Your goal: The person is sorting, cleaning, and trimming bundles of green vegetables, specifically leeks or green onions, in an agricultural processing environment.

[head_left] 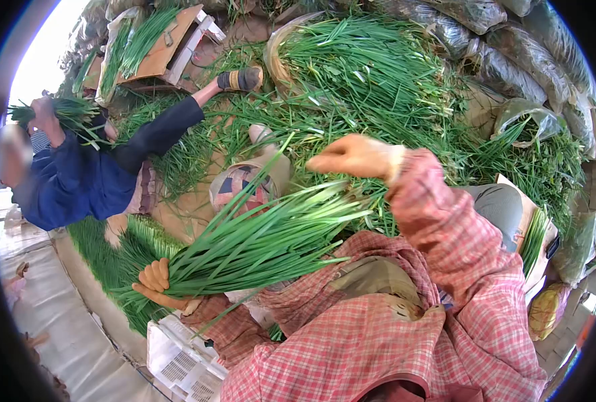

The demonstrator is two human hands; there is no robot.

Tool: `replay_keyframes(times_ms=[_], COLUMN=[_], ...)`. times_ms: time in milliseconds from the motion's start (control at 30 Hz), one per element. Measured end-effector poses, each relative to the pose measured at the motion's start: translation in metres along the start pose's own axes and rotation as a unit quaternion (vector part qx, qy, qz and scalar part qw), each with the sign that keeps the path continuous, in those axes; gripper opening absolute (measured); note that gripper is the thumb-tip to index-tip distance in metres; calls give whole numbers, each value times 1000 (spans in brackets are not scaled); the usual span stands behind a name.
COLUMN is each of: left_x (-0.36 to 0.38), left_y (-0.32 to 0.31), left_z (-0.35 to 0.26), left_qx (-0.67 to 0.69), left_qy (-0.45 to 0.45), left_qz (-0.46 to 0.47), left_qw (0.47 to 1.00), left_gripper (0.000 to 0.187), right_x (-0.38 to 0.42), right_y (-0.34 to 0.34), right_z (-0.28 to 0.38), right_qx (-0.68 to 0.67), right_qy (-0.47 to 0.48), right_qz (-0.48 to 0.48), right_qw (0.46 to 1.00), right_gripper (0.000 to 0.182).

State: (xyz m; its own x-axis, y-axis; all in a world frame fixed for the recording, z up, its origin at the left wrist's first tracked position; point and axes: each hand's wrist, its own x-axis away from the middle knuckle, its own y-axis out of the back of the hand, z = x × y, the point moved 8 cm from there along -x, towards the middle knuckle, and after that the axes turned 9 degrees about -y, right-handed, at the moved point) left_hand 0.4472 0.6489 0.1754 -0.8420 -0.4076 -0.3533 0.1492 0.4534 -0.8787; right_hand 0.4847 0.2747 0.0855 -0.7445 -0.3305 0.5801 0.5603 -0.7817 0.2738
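My left hand (154, 281), in a yellow-orange glove, is closed around the leafy end of a large bunch of green chives (264, 241). The bunch slants across my lap, its pale stem ends fanned out toward the right. Above those stem ends hangs my right hand (358, 157), gloved the same way and a little blurred. Its fingers point left, and I see nothing in them. Red checked sleeves and a checked garment cover my arms and lap.
A big heap of chives (371, 67) lies ahead in an opened plastic wrap. Filled plastic bags (505, 60) are stacked behind it. At left sits a co-worker in blue (87, 181), holding greens. Loose leaves litter the floor. A patchwork cushion (241, 187) is near my bunch.
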Motion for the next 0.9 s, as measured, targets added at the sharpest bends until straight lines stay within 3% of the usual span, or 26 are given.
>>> replay_keyframes(times_ms=[100,167,233,300,367,400,433,467,500,533,567,633,667,700,767,800,900], left_x=[2,3,5,7,11,13,12,9,8,8,8,11,11,10,8,8,8], left_y=[-8,-8,9,20,24,30,38,47,56,64,72,95,94,93,68,69,79], left_z=[2,4,-3,-4,-4,-5,-5,-3,-2,-1,1,-9,-6,-3,20,20,14], left_qx=[7,12,0,8,32,35,39,43,42,40,40,-39,-23,-7,136,119,101], left_qy=[-2,-6,-6,1,9,10,12,17,23,28,35,-65,-61,-56,66,84,76], left_qz=[-3,-12,-39,-51,-51,-56,-58,-60,-59,-59,-59,-135,-129,-123,-23,-29,-73], left_qw=[1000,1000,999,999,998,998,997,997,997,997,997,988,990,991,988,989,989], left_gripper=[41,41,40,40,39,38,37,37,37,38,38,38,38,37,38,38,36], right_x=[-16,-7,8,27,38,33,30,27,13,3,-8,-36,-37,-43,-45,-42,-27], right_y=[-39,-34,2,39,79,86,87,79,70,51,30,-10,-29,-51,-78,-85,-93], right_z=[35,40,27,-4,-48,-77,-89,-86,-80,-56,-33,-4,5,11,18,20,34], right_qx=[59,53,102,89,98,269,429,442,306,193,74,-34,-131,-193,-175,-224,-384], right_qy=[82,126,91,41,-13,-98,-179,-155,-11,29,91,234,75,73,44,36,102], right_qz=[41,-39,-217,-288,-291,-240,-184,-182,-189,-119,-39,43,149,214,282,312,367], right_qw=[994,990,966,953,952,927,866,865,933,973,992,971,977,955,942,923,841], right_gripper=[38,30,24,21,22,26,31,44,48,49,54,51,52,50,50,41,36])
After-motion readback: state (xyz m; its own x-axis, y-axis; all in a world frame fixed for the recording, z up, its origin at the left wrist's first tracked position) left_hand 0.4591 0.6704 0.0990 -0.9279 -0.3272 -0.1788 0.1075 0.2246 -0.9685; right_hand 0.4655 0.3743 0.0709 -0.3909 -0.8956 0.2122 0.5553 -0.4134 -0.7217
